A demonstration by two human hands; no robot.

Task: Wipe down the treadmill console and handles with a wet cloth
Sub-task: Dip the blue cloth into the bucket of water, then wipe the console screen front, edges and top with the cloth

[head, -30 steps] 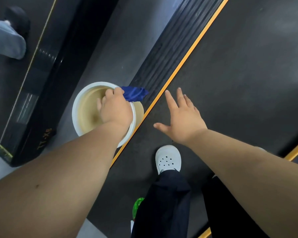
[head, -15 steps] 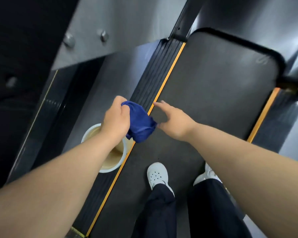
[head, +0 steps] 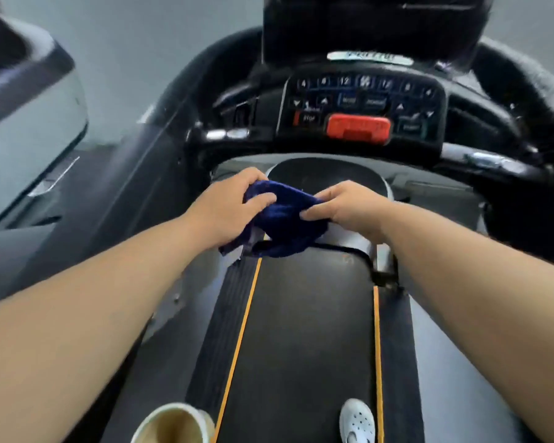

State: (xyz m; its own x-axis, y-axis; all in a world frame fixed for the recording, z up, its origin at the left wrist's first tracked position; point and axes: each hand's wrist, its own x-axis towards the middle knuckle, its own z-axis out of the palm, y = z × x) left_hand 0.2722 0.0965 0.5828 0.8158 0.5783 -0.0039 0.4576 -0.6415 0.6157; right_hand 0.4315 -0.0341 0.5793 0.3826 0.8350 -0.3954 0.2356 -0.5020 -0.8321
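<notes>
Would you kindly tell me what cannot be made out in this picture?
Console button labels: head view, smeared by motion blur.
Bucket: head view, cut by the bottom edge; contents unclear.
Cloth: head view, partly covered by the left hand and right hand; wetness cannot be told.
Right handle: head view, blurred, cut by the right edge.

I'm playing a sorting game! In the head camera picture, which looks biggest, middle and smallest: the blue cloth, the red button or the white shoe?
1. blue cloth: largest.
2. red button and white shoe: about alike; the shoe is cut off at the picture's edge, so I won't rank them.
</notes>
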